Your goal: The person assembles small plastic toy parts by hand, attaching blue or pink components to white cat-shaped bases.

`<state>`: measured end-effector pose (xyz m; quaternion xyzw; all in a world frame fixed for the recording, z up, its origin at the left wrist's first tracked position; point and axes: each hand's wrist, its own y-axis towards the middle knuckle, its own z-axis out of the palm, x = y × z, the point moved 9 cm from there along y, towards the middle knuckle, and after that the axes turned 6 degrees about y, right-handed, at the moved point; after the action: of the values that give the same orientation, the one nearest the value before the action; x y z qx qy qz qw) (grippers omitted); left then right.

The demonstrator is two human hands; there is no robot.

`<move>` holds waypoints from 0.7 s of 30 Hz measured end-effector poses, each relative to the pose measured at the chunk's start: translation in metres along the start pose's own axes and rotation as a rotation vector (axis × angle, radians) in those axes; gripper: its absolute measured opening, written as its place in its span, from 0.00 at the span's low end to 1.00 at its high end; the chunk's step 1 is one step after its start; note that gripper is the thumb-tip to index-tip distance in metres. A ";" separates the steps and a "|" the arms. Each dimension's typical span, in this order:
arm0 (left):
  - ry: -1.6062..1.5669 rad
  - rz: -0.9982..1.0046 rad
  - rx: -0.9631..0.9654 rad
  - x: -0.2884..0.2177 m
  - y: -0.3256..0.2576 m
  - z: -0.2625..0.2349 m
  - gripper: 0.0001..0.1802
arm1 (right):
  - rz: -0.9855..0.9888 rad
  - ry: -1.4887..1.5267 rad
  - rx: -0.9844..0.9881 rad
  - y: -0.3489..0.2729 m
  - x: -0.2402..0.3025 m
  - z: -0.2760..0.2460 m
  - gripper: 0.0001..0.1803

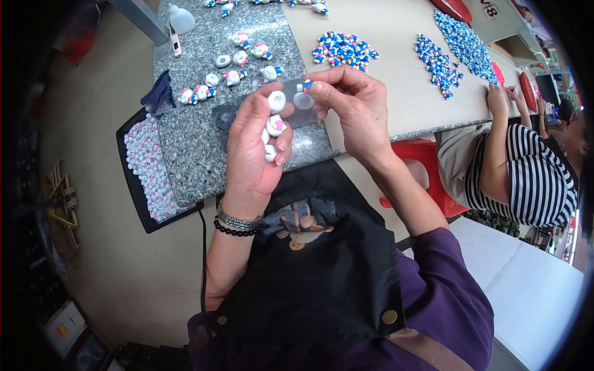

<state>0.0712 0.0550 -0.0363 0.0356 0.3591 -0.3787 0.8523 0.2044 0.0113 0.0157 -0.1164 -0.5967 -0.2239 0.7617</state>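
Held over the edge of the granite-topped table, my left hand (250,139) is closed on several small white toy heads. One head (276,101) shows a round hollow, and another (275,125) has a pink bow. My right hand (359,105) pinches a tiny blue-and-white toy body (304,86) between thumb and forefinger, close beside the hollow head. Behind the fingertips is a see-through plastic sheet (300,117) bearing a pale round patch; I cannot tell whether it is held or lies on the table.
White heads and joined figures (232,77) stand on the granite (185,142). Piles of blue-and-white pieces (343,49) lie farther right. A black tray (139,198) of white-and-pink pieces sits left, near a squeeze bottle (181,20). A co-worker in stripes (538,173) sits at right.
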 end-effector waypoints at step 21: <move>0.447 0.273 -0.092 -0.020 -0.008 0.004 0.12 | -0.145 -0.131 0.015 -0.016 0.002 0.015 0.03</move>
<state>0.0593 0.0602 -0.0192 0.1275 0.5472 -0.2260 0.7957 0.1843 0.0035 0.0196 -0.0817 -0.6537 -0.2659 0.7038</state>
